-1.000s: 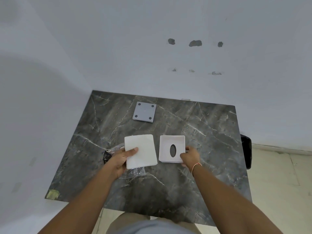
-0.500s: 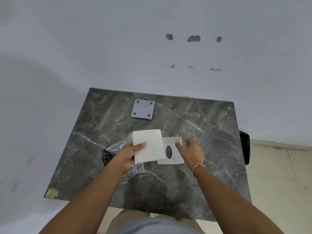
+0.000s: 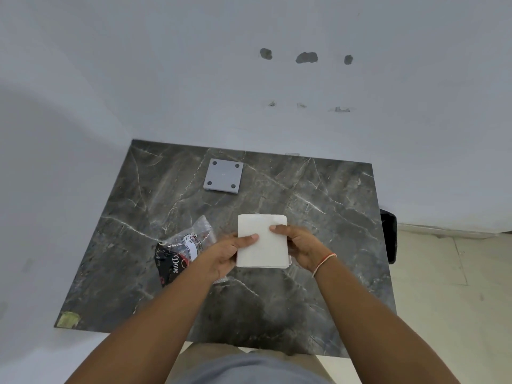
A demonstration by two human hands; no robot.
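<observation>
A white stack of tissues (image 3: 261, 242) is held over the dark marble table (image 3: 318, 217), a little above its middle. My left hand (image 3: 225, 254) grips its left edge with the thumb on top. On the right edge my right hand (image 3: 300, 245) grips it, thumb also on top. Underneath the stack, only a thin white edge of the box lid with the oval hole (image 3: 289, 260) shows at the lower right; the rest is hidden.
A torn plastic wrapper (image 3: 182, 248) with printing lies on the table just left of my left hand. A grey square plate (image 3: 224, 176) with four dark feet lies at the back. A black object (image 3: 388, 234) stands off the table's right edge.
My left hand carried the tissue stack to the right until it covers the white lid. My right hand left the lid's edge and took hold of the stack's right side.
</observation>
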